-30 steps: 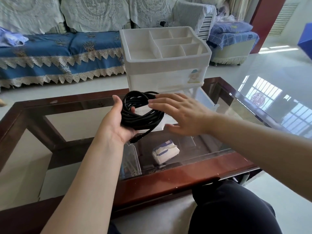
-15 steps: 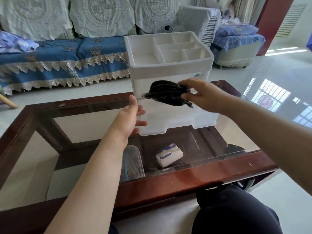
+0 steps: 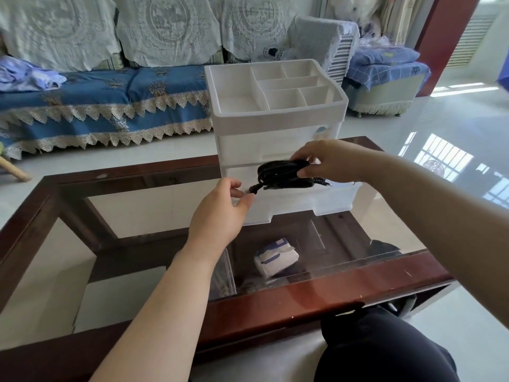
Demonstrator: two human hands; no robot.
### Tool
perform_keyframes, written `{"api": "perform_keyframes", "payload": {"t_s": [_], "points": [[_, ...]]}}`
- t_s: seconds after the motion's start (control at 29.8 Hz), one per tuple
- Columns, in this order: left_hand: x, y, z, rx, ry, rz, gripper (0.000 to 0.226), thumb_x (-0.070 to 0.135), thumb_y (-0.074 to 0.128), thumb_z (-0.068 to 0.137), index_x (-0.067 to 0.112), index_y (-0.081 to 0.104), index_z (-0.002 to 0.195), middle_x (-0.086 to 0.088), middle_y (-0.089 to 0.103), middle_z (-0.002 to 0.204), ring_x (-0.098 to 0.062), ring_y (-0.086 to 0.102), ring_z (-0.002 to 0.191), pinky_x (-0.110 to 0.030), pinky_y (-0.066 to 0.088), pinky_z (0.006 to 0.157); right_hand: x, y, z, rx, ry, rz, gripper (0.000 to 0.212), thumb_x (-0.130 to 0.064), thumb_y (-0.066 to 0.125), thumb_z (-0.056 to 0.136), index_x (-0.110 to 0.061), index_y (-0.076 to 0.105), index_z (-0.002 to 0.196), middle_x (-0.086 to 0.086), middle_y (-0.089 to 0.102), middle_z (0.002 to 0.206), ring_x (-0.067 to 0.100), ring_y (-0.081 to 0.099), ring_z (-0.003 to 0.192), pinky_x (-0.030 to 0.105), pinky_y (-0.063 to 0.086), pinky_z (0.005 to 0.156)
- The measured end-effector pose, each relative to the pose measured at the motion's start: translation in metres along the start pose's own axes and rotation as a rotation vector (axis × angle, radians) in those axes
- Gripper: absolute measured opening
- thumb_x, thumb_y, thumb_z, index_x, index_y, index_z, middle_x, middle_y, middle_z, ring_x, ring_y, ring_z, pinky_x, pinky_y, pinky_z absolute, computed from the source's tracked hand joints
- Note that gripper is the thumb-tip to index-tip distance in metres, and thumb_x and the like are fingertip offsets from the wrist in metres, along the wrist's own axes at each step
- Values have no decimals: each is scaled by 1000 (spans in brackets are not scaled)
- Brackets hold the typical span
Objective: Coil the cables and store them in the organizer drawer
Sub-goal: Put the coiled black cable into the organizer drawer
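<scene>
Head cam view: the right hand (image 3: 334,161) has its fingers clamped on a coiled bundle of black cable (image 3: 281,175), held just over the pulled-out lower drawer (image 3: 303,202) of the white plastic desktop organizer (image 3: 275,133), which sits on a glass-topped wooden coffee table (image 3: 316,293). The left hand (image 3: 220,213) is pinching the loose plug end (image 3: 252,189) between thumb and fingertips. Looks like the coiling is done and this is the stow step. Next move, I'd say: tuck that stray end in with the coil, lower the bundle into the drawer, let go, then push it closed. I can't really see inside the drawer.
</scene>
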State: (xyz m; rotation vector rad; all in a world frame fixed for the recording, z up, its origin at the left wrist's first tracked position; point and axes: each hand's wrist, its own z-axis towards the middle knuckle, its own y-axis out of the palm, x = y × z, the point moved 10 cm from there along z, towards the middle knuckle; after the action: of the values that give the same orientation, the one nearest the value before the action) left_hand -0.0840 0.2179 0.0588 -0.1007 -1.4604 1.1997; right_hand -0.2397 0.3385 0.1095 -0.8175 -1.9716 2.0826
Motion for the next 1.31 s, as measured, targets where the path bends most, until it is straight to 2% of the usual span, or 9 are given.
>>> {"api": "perform_keyframes", "payload": {"t_s": [0.1,0.23,0.4,0.5,0.64,0.74,0.9,1.11,1.31], "points": [[2,-1,-1,30,35,47,39,41,55,94,21,49,127,13,60,113,-11,59,91,-26,46,69,1,4,6,72,21,-167,33,-37,61,88,-35,59,121,-13,56,112,14,53,103,34,47,83],[7,-1,-2,32,75,97,30,40,57,93,23,57,118,12,61,112,-13,59,91,-26,44,68,-1,27,12,102,6,-329,34,-42,63,85,-33,59,117,-8,53,117,17,48,109,39,46,84],[11,-4,-2,98,127,169,15,33,58,94,23,65,102,7,63,93,-10,52,75,-17,32,53,4,37,10,9,100,140,56,-53,58,84,-10,59,120,7,57,121,25,55,108,36,44,93],[14,-5,-2,155,154,230,16,30,56,95,19,65,100,4,66,100,-12,53,75,-21,32,52,-1,31,-2,71,80,-43,62,-62,64,74,-21,53,120,1,50,125,21,47,116,33,38,93],[31,-10,-6,336,261,307,14,22,63,90,13,67,100,-3,67,104,-26,58,88,-29,40,65,-14,28,-16,241,87,-246,44,-63,59,79,-23,47,93,-3,61,102,20,53,90,29,34,70],[61,-11,5,429,372,390,33,20,66,85,12,62,117,-10,58,132,-36,53,115,-44,47,86,-10,35,-26,304,173,-216,41,-61,53,85,-20,47,83,1,65,80,24,60,75,30,39,61],[95,-23,67,365,368,484,53,32,51,95,15,37,143,-10,28,157,-33,22,144,-51,19,115,-1,53,-51,449,342,-114,50,-60,42,91,-16,58,76,-2,61,75,21,59,69,29,42,58],[87,-13,97,239,341,598,53,46,46,93,19,42,138,-7,48,141,-31,33,135,-51,20,111,13,73,-45,518,389,133,36,-55,52,88,-20,62,88,-6,58,94,16,57,84,28,42,66],[87,-11,98,209,370,612,58,47,46,91,20,38,141,-6,46,142,-31,32,135,-52,22,110,21,68,-9,500,436,159,33,-53,53,88,-20,53,85,-1,55,98,19,54,92,29,40,70]]}}
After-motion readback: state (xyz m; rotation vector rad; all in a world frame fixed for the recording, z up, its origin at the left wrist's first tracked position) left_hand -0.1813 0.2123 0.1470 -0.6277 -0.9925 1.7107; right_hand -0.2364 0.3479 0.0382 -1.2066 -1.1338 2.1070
